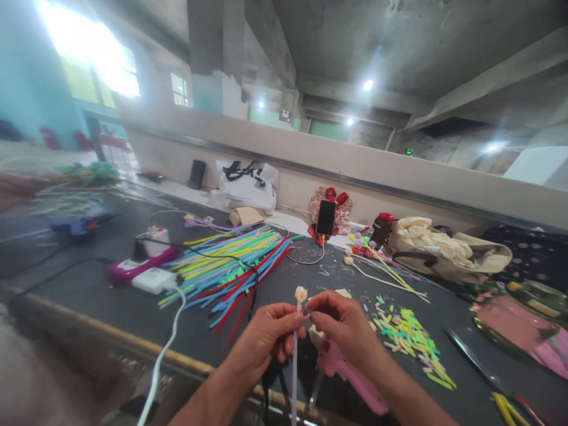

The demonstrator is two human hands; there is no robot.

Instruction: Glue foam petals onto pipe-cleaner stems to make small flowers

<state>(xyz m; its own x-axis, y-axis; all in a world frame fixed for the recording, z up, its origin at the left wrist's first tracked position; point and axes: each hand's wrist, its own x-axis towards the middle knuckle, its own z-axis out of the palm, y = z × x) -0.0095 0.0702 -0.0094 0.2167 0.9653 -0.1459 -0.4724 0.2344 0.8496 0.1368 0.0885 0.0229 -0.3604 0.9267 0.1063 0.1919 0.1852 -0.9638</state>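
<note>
Between the thumb and fingers of my left hand (268, 334) is the upper part of a pale lilac flower stem (295, 373), which hangs down past the table's front edge. A small cream flower head (301, 294) tops it. My right hand (344, 325) is closed in a pinch beside the stem, just below the flower head, with a small lilac piece (306, 316) at its fingertips. Whether that piece touches the stem I cannot tell. Beneath my right wrist lies a pink glue gun (350, 378), partly hidden by the forearm.
Coloured strips (235, 269) lie at left-centre, near a purple power strip (142, 269) with cables. On the right are short cut pieces (410, 334), scissors (479, 361) and a pink-filled container (519, 322). Finished flowers (361, 251), a phone (326, 218) and bags (435, 248) stand farther back.
</note>
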